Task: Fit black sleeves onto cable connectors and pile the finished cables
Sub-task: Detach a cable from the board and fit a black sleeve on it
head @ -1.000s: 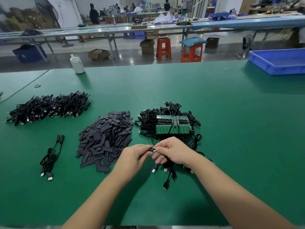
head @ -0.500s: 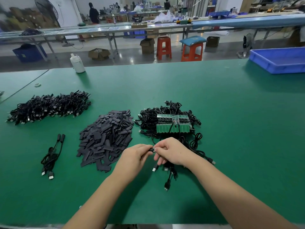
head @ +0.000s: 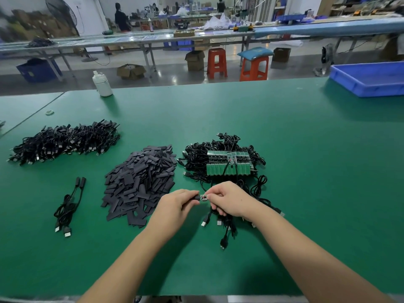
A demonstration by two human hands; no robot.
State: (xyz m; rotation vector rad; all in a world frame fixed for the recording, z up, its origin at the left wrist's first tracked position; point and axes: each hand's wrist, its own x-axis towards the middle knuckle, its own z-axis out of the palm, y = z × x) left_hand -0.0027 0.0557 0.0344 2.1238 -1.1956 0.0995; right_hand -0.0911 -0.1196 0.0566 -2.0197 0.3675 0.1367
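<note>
My left hand (head: 175, 206) pinches a black sleeve (head: 196, 197) at the tip of its fingers. My right hand (head: 227, 200) pinches a small green connector board (head: 204, 197) whose cable hangs below it. Sleeve and board meet end to end between the hands. A heap of loose black sleeves (head: 140, 182) lies just left of my hands. Behind them sits a tangle of black cables with green boards (head: 227, 162). Two sleeved cables (head: 68, 206) lie at the near left. A large pile of cables (head: 63, 142) is at the far left.
A white bottle (head: 102, 84) stands at the table's far edge. A blue tray (head: 369, 78) sits at the far right corner. Loose USB plugs (head: 218, 224) dangle and lie under my right hand. Stools and other benches stand beyond the green table (head: 306, 171).
The two hands have drawn slightly apart, so the green connector board now shows between the fingertips. The camera view has shifted a little; the piles have not moved.
</note>
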